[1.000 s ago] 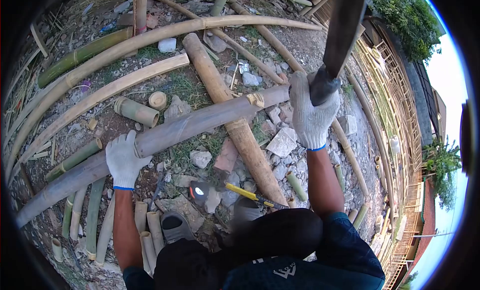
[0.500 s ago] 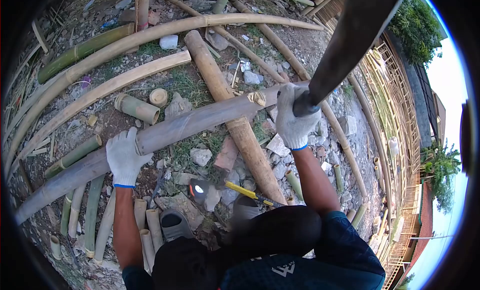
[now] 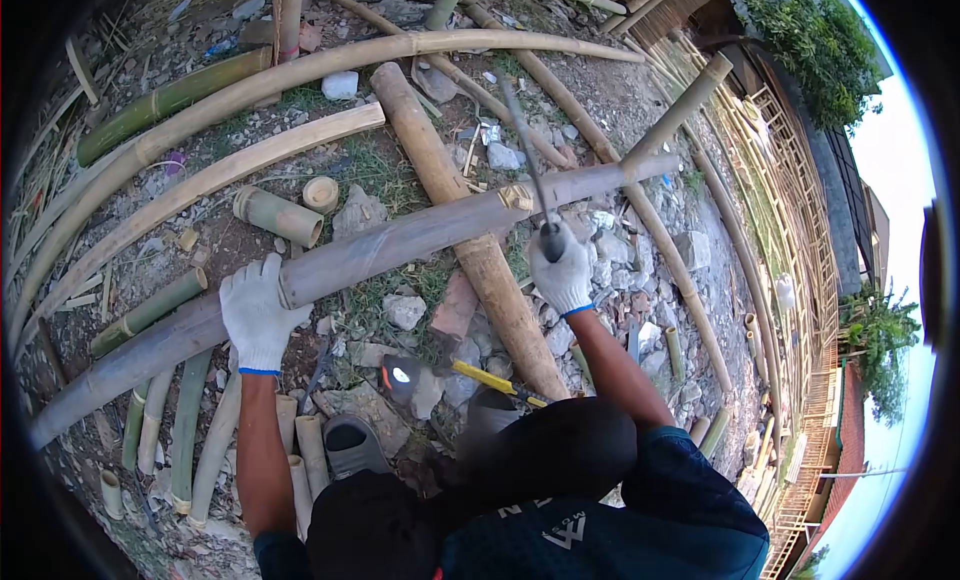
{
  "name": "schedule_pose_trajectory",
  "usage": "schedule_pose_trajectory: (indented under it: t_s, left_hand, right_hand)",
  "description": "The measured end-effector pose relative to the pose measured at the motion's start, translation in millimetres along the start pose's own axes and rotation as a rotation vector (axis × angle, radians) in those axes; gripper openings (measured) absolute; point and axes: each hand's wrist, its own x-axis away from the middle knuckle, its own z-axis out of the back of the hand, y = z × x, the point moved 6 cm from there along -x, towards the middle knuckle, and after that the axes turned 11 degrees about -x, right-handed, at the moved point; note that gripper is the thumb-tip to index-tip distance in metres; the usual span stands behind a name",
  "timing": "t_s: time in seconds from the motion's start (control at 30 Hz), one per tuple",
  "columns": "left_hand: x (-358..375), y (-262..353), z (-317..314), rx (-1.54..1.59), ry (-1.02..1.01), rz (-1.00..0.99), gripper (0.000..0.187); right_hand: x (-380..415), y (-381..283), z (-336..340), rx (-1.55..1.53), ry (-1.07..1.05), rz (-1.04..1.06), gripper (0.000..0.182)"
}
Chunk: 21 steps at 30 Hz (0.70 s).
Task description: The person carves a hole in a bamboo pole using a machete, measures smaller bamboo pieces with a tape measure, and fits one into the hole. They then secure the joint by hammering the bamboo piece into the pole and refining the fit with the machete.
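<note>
A long grey bamboo pole (image 3: pixel 400 238) slants across the view, resting over a thicker tan bamboo log (image 3: pixel 505 300). My left hand (image 3: pixel 260 310), in a white knit glove, is closed over the pole left of the middle. My right hand (image 3: pixel 562 275), gloved as well, grips the dark handle of a machete (image 3: pixel 527 145). The blade points away from me, edge-on in this view, and overlaps the pole just right of a pale cut notch (image 3: pixel 516 197).
A yellow hand saw (image 3: pixel 490 378) lies near my feet beside a rounded grey-black object (image 3: pixel 400 376). Short bamboo pieces (image 3: pixel 278 216), stones and rubble cover the ground. Long curved bamboo poles (image 3: pixel 300 72) lie beyond, and a bamboo stub (image 3: pixel 680 110) stands up at the pole's far end.
The machete has swung down from high near the camera to the pole, and my right hand has dropped slightly left and toward me. My left hand keeps its hold.
</note>
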Motion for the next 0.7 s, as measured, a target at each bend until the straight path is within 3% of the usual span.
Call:
schedule_pose_trajectory:
  t_s: [0.1, 0.13, 0.17, 0.27, 0.33, 0.4, 0.43, 0.5, 0.53, 0.6, 0.63, 0.7]
  left_hand:
    - [-4, 2, 4, -0.025, 0.001, 0.022, 0.083]
    - [0, 3, 4, -0.019, -0.006, 0.025, 0.083]
    - [5, 3, 5, -0.017, -0.030, -0.007, 0.082]
    - [0, 4, 3, 0.003, -0.008, -0.002, 0.082]
    - [-1, 4, 4, 0.019, -0.003, 0.010, 0.081]
    - [-3, 6, 1, -0.009, -0.005, 0.036, 0.081]
    - [0, 6, 4, -0.024, -0.004, 0.042, 0.080]
    - [5, 10, 8, -0.018, -0.022, 0.052, 0.083]
    - [0, 9, 9, -0.025, -0.030, 0.051, 0.085]
    - [7, 9, 3, -0.017, -0.074, 0.029, 0.083]
    - [2, 8, 3, -0.010, -0.048, 0.031, 0.083]
    - [2, 8, 4, -0.003, -0.033, 0.027, 0.082]
  right_hand:
    - [-2, -2, -10, 0.190, -0.226, -0.012, 0.046]
    - [5, 2, 0, 0.099, -0.278, -0.135, 0.042]
    - [8, -22, 21, 0.016, -0.214, -0.114, 0.037]
    - [-52, -125, 79, -0.255, 0.068, 0.148, 0.021]
    - [-58, -141, 91, -0.332, 0.214, 0.226, 0.018]
    - [-28, -82, 49, -0.391, 0.275, 0.310, 0.021]
    - [-3, -20, 15, -0.227, 0.095, 0.033, 0.007]
    - [31, 58, -24, 0.373, -0.113, 0.193, 0.047]
    - [29, 36, -18, 0.298, -0.008, 0.322, 0.041]
    - [5, -18, 8, 0.059, -0.215, -0.148, 0.030]
    - [-13, -50, 29, 0.007, -0.114, 0.047, 0.025]
    - [-40, -118, 71, -0.141, 0.069, 0.238, 0.021]
